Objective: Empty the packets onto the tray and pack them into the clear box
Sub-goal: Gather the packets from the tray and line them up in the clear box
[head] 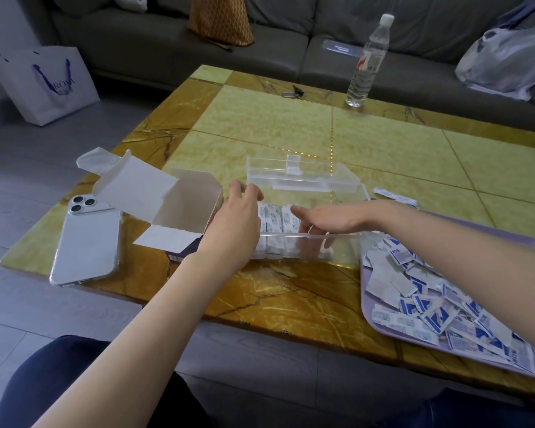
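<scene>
Head view; packing stage; every place is given from the clear box (275,235).

Step in hand: you appear part-way through filling; packets already stand on edge in the box's left half, and its right half looks bare.

- Left hand (235,217): one; your fingers curl over the box's left wall, apparently steadying it.
- Right hand (331,220): one; flat, fingers straight, palm down, reaching in over the front rim; your fingertips rest on the standing packets; it holds nothing.
- Packed packets (274,217): roughly three rows; too tight for an exact count.
- Tray (362,291): one, lilac, just right of the box.
- Loose packets (430,304): a heap on the tray; dozens, beyond counting.
- Stray packet (396,196): one, on the table beyond the box's right end.
- Lid (303,176): one, clear, at the box's far side.
- Carton (179,205): one, open, just left of the box.
- Phone (87,242): one, further left, past the carton.
- Bottle (368,60): one, well beyond the box.

Next move, as a judgement: take your right hand across to the tray, square up a handful, and slot it beside the standing rows; your left hand likely needs to brace those rows against toppling.
</scene>
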The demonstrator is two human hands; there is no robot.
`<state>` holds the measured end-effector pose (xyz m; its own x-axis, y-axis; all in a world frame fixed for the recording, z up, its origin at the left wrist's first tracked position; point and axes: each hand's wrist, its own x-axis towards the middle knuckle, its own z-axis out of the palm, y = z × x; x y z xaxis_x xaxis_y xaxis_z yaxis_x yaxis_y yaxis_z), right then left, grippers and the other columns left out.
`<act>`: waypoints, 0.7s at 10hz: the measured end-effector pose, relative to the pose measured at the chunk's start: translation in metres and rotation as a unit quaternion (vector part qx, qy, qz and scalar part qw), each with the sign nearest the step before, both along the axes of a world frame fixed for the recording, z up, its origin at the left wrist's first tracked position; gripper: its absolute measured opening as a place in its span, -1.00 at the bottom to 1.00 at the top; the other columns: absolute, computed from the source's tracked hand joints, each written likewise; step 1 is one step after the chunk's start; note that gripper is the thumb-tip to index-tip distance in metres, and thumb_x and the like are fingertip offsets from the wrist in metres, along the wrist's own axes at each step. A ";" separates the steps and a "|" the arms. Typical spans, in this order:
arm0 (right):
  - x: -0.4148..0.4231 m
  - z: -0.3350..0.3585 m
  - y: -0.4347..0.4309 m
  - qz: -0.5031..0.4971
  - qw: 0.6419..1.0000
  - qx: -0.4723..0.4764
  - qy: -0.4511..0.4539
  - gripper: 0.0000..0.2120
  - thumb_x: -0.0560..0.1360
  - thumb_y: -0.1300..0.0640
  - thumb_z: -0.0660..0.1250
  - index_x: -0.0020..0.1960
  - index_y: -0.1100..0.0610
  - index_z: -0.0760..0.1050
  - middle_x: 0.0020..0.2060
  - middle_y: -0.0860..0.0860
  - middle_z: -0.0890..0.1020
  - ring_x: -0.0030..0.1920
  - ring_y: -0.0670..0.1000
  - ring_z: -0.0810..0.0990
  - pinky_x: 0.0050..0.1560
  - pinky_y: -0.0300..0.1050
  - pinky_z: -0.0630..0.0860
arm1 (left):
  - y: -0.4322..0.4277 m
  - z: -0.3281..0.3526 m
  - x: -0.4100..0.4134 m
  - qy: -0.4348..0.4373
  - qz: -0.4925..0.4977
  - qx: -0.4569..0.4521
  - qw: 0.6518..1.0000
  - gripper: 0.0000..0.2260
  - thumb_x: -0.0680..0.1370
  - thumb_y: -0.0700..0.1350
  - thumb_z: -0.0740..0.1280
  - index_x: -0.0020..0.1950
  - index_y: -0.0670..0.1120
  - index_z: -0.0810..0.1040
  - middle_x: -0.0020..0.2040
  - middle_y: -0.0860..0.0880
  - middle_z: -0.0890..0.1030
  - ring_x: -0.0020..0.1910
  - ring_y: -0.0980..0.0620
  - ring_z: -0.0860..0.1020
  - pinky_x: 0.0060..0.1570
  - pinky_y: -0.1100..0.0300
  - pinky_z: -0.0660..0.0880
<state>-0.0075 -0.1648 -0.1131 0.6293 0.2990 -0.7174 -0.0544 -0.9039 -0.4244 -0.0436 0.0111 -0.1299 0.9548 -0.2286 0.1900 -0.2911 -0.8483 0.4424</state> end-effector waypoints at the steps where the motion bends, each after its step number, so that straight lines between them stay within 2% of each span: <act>1: 0.000 -0.002 0.000 0.009 1.000 -0.006 0.006 -0.23 0.59 -0.22 -0.30 0.11 0.22 0.57 -0.05 0.02 0.68 0.03 0.01 0.63 -0.02 -0.21 0.50 | 0.000 0.000 0.000 0.005 0.009 -0.010 1.000 -0.75 0.58 -0.29 0.11 0.25 -0.17 0.35 0.27 -0.22 0.32 0.10 -0.18 0.46 -0.06 0.20 0.33; 2: -0.001 -0.002 0.000 0.001 1.000 -0.010 0.012 -0.29 0.60 -0.21 -0.26 0.09 0.17 0.58 -0.07 -0.01 0.68 0.02 -0.01 0.64 -0.03 -0.22 0.51 | 0.001 -0.002 0.001 0.004 0.011 -0.004 1.000 -0.75 0.58 -0.29 0.11 0.26 -0.17 0.35 0.27 -0.22 0.32 0.10 -0.18 0.46 -0.06 0.19 0.34; 3: -0.002 -0.001 -0.001 -0.041 0.999 -0.012 -0.027 -0.50 0.66 -0.05 -0.08 -0.01 0.16 0.57 -0.10 0.01 0.67 -0.07 0.00 0.65 -0.08 -0.20 0.55 | 0.002 0.002 -0.002 0.019 0.016 0.018 1.000 -0.74 0.58 -0.30 0.11 0.25 -0.18 0.37 0.31 -0.20 0.30 0.15 -0.15 0.43 -0.06 0.22 0.32; 4: 0.002 -0.006 0.000 -0.113 0.987 -0.035 -0.111 -0.74 0.61 0.18 0.12 -0.08 0.21 0.55 -0.24 0.02 0.61 -0.17 0.05 0.58 -0.13 -0.10 0.55 | 0.002 0.001 -0.002 0.012 -0.020 0.114 0.993 -0.76 0.55 -0.33 0.12 0.19 -0.23 0.43 0.39 -0.13 0.22 0.29 -0.07 0.30 -0.06 0.29 0.22; 5: 0.003 -0.007 0.005 -0.148 0.979 -0.071 -0.121 -0.73 0.57 0.18 0.20 -0.28 0.19 0.49 -0.34 0.03 0.53 -0.34 -0.01 0.45 -0.36 -0.21 0.33 | 0.004 -0.002 -0.001 0.036 -0.011 0.106 0.994 -0.76 0.55 -0.33 0.11 0.17 -0.23 0.44 0.39 -0.14 0.22 0.28 -0.06 0.31 -0.06 0.29 0.22; 6: 0.006 -0.011 0.014 -0.209 0.974 -0.049 -0.075 -0.73 0.59 0.17 0.22 -0.29 0.17 0.41 -0.35 0.03 0.49 -0.41 -0.05 0.44 -0.46 -0.27 0.38 | 0.005 -0.005 -0.002 0.001 -0.022 0.085 0.996 -0.75 0.55 -0.33 0.12 0.19 -0.23 0.44 0.40 -0.12 0.21 0.31 -0.07 0.24 0.00 0.27 0.24; 7: 0.008 -0.012 0.024 -0.272 0.962 -0.002 -0.027 -0.90 0.57 0.21 0.25 -0.08 0.23 0.47 -0.17 0.11 0.54 -0.22 0.05 0.59 -0.15 -0.20 0.61 | 0.002 -0.002 -0.001 0.004 0.007 0.000 1.000 -0.74 0.57 -0.31 0.11 0.24 -0.17 0.37 0.29 -0.20 0.31 0.15 -0.16 0.42 -0.02 0.20 0.33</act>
<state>0.0008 -0.1405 -0.1252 0.7281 -0.0873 -0.6799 -0.4974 -0.7498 -0.4363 -0.0441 0.0129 -0.1317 0.9596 -0.2151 0.1813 -0.2751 -0.8524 0.4446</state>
